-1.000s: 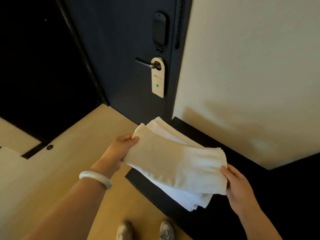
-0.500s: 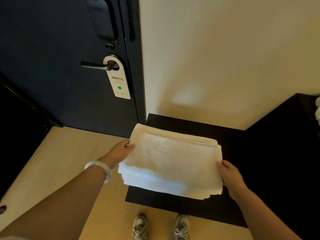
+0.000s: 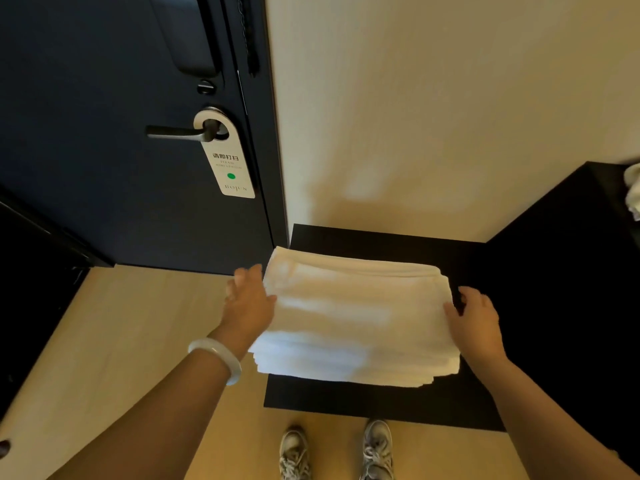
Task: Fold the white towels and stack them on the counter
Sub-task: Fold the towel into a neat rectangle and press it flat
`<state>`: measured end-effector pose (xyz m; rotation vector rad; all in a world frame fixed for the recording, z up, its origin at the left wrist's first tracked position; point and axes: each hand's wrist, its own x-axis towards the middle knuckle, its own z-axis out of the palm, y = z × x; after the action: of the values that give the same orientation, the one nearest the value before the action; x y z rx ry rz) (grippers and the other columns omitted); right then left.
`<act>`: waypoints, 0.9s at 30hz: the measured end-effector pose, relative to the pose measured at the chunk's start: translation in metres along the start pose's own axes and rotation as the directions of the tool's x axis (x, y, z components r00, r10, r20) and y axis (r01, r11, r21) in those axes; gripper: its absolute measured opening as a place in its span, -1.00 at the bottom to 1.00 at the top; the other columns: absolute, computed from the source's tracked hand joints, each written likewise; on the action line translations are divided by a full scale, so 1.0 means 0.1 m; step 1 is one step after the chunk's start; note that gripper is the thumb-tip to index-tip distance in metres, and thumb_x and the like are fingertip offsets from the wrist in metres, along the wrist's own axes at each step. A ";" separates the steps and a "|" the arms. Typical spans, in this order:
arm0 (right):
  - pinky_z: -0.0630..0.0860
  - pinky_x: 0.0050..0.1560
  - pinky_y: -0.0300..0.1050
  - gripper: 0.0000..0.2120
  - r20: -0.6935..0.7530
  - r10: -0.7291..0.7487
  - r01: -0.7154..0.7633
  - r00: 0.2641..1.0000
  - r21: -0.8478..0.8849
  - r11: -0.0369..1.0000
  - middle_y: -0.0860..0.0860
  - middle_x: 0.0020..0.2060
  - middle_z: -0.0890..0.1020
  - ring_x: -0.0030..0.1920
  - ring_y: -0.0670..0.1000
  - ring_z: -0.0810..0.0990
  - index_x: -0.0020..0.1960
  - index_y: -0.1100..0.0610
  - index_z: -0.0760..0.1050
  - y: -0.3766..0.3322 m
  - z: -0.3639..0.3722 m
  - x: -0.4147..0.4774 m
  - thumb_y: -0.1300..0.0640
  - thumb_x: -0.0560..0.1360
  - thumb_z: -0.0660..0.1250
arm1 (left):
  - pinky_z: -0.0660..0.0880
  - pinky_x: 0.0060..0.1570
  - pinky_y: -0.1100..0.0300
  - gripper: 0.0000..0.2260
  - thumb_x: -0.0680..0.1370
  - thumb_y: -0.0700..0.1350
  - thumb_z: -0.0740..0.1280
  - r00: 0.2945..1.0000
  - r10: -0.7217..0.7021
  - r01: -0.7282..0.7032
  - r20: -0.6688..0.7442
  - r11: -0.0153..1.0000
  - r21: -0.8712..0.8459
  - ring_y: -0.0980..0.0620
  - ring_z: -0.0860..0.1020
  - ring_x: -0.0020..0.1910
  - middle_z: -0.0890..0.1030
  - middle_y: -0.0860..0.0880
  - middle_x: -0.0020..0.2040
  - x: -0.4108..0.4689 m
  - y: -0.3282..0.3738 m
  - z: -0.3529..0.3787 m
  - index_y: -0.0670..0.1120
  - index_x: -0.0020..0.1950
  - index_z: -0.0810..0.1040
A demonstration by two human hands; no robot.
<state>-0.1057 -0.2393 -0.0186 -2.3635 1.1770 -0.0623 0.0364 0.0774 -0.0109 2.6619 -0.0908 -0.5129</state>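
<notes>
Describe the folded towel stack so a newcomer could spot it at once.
Right of the dark door, a black counter meets the cream wall. The towel stack lies flat on it between the left hand and right hand. Unlike the crumpled white cloth at far right, it is neatly folded in layers.

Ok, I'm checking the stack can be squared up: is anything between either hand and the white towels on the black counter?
Nothing visible. The left hand is at the left edge of the towel stack, the right hand touches its right edge, and the stack lies on the counter.
</notes>
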 end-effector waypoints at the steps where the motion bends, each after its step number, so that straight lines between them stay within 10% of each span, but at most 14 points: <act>1: 0.40 0.36 0.09 -0.53 -0.036 -0.143 0.138 0.989 -0.111 0.984 0.10 0.39 0.41 0.38 0.13 0.41 0.48 0.11 0.30 -0.06 0.01 -0.06 0.10 0.60 0.29 | 0.35 0.33 0.00 -0.42 0.61 -0.04 0.31 0.991 0.124 -0.119 -0.045 0.988 0.102 -0.14 0.30 0.41 0.25 -0.11 0.47 -0.07 0.06 0.02 -0.06 0.56 0.15; 4: 0.37 0.39 0.01 -0.53 0.054 -0.450 0.448 0.891 -0.261 0.855 0.06 0.39 0.42 0.39 0.08 0.40 0.47 0.11 0.34 -0.20 0.17 -0.28 0.10 0.58 0.30 | 0.19 0.47 0.01 -0.40 0.63 0.03 0.26 0.922 0.386 -0.380 0.028 0.891 0.250 -0.09 0.16 0.52 0.16 -0.07 0.56 -0.23 0.16 0.21 -0.01 0.60 0.07; 8: 0.50 0.17 -0.11 -0.76 0.121 -0.534 0.547 0.837 -0.198 0.813 -0.01 0.11 0.52 0.10 -0.01 0.50 0.19 0.07 0.51 -0.15 0.27 -0.43 0.10 0.54 0.37 | 0.50 0.20 0.05 -0.69 0.58 -0.07 0.35 0.875 0.478 -0.455 -0.069 0.865 0.213 -0.06 0.44 0.19 0.46 -0.06 0.26 -0.30 0.09 0.25 -0.04 0.32 0.46; 12: 0.48 0.10 -0.18 -0.72 0.383 -0.660 0.756 0.646 -0.199 0.623 -0.08 0.06 0.55 0.04 -0.03 0.54 0.12 0.00 0.55 0.17 0.35 -0.50 0.05 0.44 0.49 | 0.50 0.13 0.07 -0.80 0.54 -0.05 0.39 0.702 0.689 -0.712 0.182 0.665 0.225 -0.02 0.45 0.09 0.50 0.01 0.14 -0.31 -0.17 0.34 0.00 0.14 0.52; 27: 0.37 0.14 -0.37 -0.83 0.338 -0.578 0.634 0.743 -0.077 0.770 -0.12 0.06 0.59 0.10 -0.10 0.54 0.15 0.01 0.62 0.12 0.18 -0.51 0.11 0.59 0.32 | 0.61 -0.17 0.13 -0.25 0.00 -0.27 0.66 0.681 0.709 -0.701 0.184 0.559 0.444 -0.03 0.56 -0.14 0.58 -0.04 -0.02 -0.35 -0.30 0.26 -0.09 0.16 0.53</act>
<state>-0.1424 -0.1993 -0.0307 -2.7114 0.2334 0.1882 -0.0062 0.0991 -0.0332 2.7459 -1.4096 -0.1931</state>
